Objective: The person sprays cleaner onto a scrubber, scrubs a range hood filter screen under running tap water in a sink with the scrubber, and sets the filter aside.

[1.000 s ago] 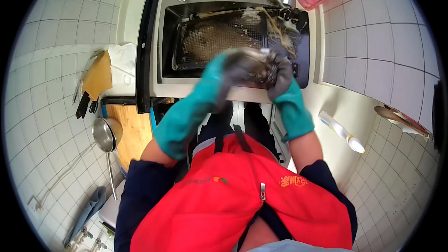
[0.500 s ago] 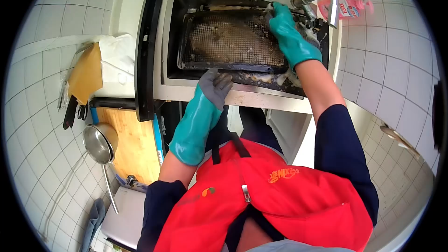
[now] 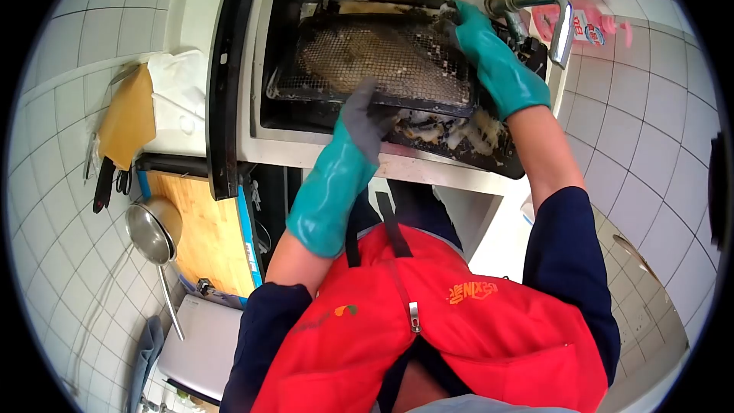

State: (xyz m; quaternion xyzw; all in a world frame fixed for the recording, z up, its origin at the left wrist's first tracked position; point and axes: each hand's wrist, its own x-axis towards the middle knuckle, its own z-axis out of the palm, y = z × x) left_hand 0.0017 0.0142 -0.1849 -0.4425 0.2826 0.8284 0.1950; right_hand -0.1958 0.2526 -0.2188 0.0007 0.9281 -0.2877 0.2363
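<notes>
A dirty black-framed range hood filter (image 3: 367, 57) with a metal mesh lies over the sink, greasy brown in its middle. My left hand (image 3: 363, 122), in a green and grey rubber glove, is closed at its near edge, one finger over the mesh. My right hand (image 3: 489, 50), gloved the same way, is at the filter's far right corner. Its fingers are curled; a greyish-white bit shows at their tips, too small to name. Under the filter, a second black greasy panel (image 3: 489, 149) with whitish foam sticks out over the sink's front right edge.
The metal sink (image 3: 264, 53) has a chrome faucet (image 3: 562, 30) at the right, beside a pink detergent bottle (image 3: 573, 24). A black strip (image 3: 229, 76) borders it on the left. A wooden board (image 3: 202, 237), a steel ladle-like pot (image 3: 149, 233) and a tan folder-like sheet (image 3: 126, 122) are further left.
My left hand has moved up onto the filter's near edge. The filter has shifted and tilted, and the panel under it now reaches further over the front edge.
</notes>
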